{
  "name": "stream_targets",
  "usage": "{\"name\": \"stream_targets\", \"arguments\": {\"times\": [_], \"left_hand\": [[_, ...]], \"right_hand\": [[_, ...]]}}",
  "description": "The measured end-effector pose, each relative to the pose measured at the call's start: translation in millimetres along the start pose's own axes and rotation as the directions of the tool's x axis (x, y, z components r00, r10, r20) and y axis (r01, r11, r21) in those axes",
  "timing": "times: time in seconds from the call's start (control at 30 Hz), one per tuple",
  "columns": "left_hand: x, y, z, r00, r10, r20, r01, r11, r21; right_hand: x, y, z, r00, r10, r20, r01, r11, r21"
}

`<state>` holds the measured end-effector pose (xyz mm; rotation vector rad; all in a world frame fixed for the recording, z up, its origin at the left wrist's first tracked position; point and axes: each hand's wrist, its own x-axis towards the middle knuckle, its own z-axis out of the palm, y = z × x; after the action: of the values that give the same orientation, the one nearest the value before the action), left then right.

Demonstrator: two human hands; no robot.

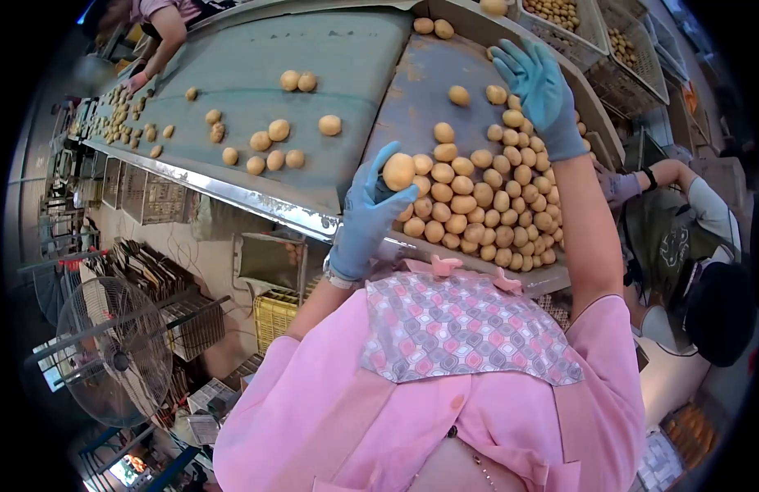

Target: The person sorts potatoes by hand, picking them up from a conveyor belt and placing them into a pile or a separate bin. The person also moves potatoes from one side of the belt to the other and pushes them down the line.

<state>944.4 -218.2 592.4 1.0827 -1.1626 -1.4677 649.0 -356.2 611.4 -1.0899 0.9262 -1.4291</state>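
Observation:
Many round yellow-brown potatoes (483, 194) lie crowded on the grey surface in front of my body. My left hand (370, 211), in a blue glove, is at the left edge of this pile, its fingers curved round one larger potato (398, 172). My right hand (534, 80), gloved in blue too, is raised over the far right part of the pile with its fingers apart; its palm looks bare. Near it on the grey surface lies a single potato (459, 95).
A green belt (256, 74) with scattered potatoes runs off to the left, edged by a metal rail (232, 193). Another person's arm (162, 45) reaches over its far end. A co-worker (683, 221) is close on the right. Crates (626, 78) stand behind; a fan (115, 353) is lower left.

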Motion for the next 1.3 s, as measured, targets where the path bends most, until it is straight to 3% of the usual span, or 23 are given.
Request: {"name": "stream_targets", "arguments": {"times": [0.07,0.13,0.2,0.23,0.27,0.37,0.4,0.43,0.47,0.53,0.57,0.6,0.63,0.67,0.73,0.9,1.0,1.03,1.1,1.13,1.2,1.23,1.3], "left_hand": [[-1.0,-4.0,-5.7,0.998,0.058,-0.018,-0.054,0.986,0.16],[-3.4,-4.1,-9.8,0.99,0.136,-0.026,-0.122,0.949,0.29],[-5.8,-0.7,-12.4,0.985,0.17,-0.018,-0.15,0.909,0.389],[-5.2,-3.3,-12.6,0.984,0.179,-0.024,-0.155,0.904,0.397],[-7.1,-6.7,-13.3,0.983,0.181,-0.022,-0.156,0.899,0.409],[-7.4,-10.4,-9.3,0.97,0.234,0.062,-0.231,0.818,0.526],[-7.9,-13.7,-3.9,0.962,0.248,0.111,-0.267,0.78,0.567],[-4.8,-23.4,-5.2,0.955,0.215,0.205,-0.296,0.753,0.587],[-5.8,-22.9,4.1,0.944,0.224,0.243,-0.329,0.708,0.625],[-6.3,-15.4,24.2,0.918,0.245,0.313,-0.397,0.603,0.692],[-1.2,-7.5,23.1,0.918,0.236,0.32,-0.394,0.648,0.652],[2.4,-2.3,11.2,0.935,0.306,0.178,-0.34,0.638,0.691],[12.7,4.0,-4.6,0.921,0.387,0.034,-0.292,0.632,0.717],[14.3,-2.3,-25.5,0.891,0.449,-0.071,-0.228,0.575,0.785],[10.1,3.3,-44.0,0.842,0.522,-0.134,-0.188,0.517,0.835],[-9.6,-7.9,-56.6,0.871,0.491,-0.029,-0.184,0.38,0.906],[-11.4,-11.5,-57.2,0.871,0.491,-0.018,-0.199,0.385,0.901],[-12.6,-13.6,-58.2,0.877,0.479,-0.04,-0.195,0.431,0.881],[-9.7,-14.0,-55.5,0.861,0.505,-0.058,-0.22,0.475,0.852],[-6.0,-13.7,-53.6,0.855,0.515,-0.06,-0.228,0.477,0.849],[-10.4,-15.6,-52.9,0.857,0.511,-0.064,-0.228,0.487,0.843],[-10.5,-17.2,-53.2,0.853,0.519,-0.057,-0.243,0.492,0.836],[-10.4,-16.4,-54.8,0.865,0.501,-0.032,-0.25,0.485,0.838]], "right_hand": [[-7.1,9.0,15.5,0.995,-0.093,-0.046,0.077,0.96,-0.27],[-75.8,50.1,28.9,0.939,-0.251,0.237,0.345,0.657,-0.671],[-116.9,31.8,46.0,0.66,0.263,0.703,0.69,0.158,-0.707],[-129.9,49.7,33.4,0.731,0.167,0.662,0.647,0.14,-0.75],[-149.6,84.2,11.5,0.795,0.068,0.603,0.592,0.133,-0.795],[-159.3,106.0,-2.9,0.943,-0.026,0.331,0.29,0.547,-0.785],[-164.7,103.6,-4.9,0.975,0.016,0.224,0.145,0.716,-0.683],[-166.6,72.7,27.0,0.963,0.194,0.185,-0.125,0.935,-0.331],[-168.6,41.8,58.9,0.92,0.365,0.14,-0.38,0.92,0.093],[-158.0,39.9,51.3,0.685,0.66,0.308,-0.634,0.748,-0.194],[-153.7,53.2,45.9,0.689,0.658,0.304,-0.56,0.749,-0.353],[-147.0,52.7,43.7,0.879,0.462,0.116,-0.397,0.846,-0.355],[-131.3,50.7,39.3,0.979,0.192,-0.069,-0.204,0.894,-0.399],[-123.1,49.1,39.6,0.969,-0.092,-0.229,-0.026,0.883,-0.468],[-104.1,66.0,35.3,0.977,-0.2,-0.069,0.096,0.707,-0.7],[-52.6,137.2,23.6,0.894,-0.235,0.381,0.403,0.051,-0.914],[-92.4,88.0,45.9,0.831,-0.387,0.399,0.525,0.308,-0.794],[-112.8,78.9,45.8,0.866,-0.103,0.49,0.485,0.414,-0.77],[-159.6,67.8,34.3,0.771,0.044,0.635,0.537,0.492,-0.685],[-180.7,65.9,23.5,0.716,-0.082,0.693,0.642,0.468,-0.608],[-199.7,78.1,-4.6,0.772,0.046,0.634,0.535,0.491,-0.687],[-206.1,79.5,-17.2,0.799,-0.037,0.6,0.557,0.421,-0.716],[-212.9,78.8,-36.3,0.845,0.021,0.534,0.47,0.445,-0.762]]}}
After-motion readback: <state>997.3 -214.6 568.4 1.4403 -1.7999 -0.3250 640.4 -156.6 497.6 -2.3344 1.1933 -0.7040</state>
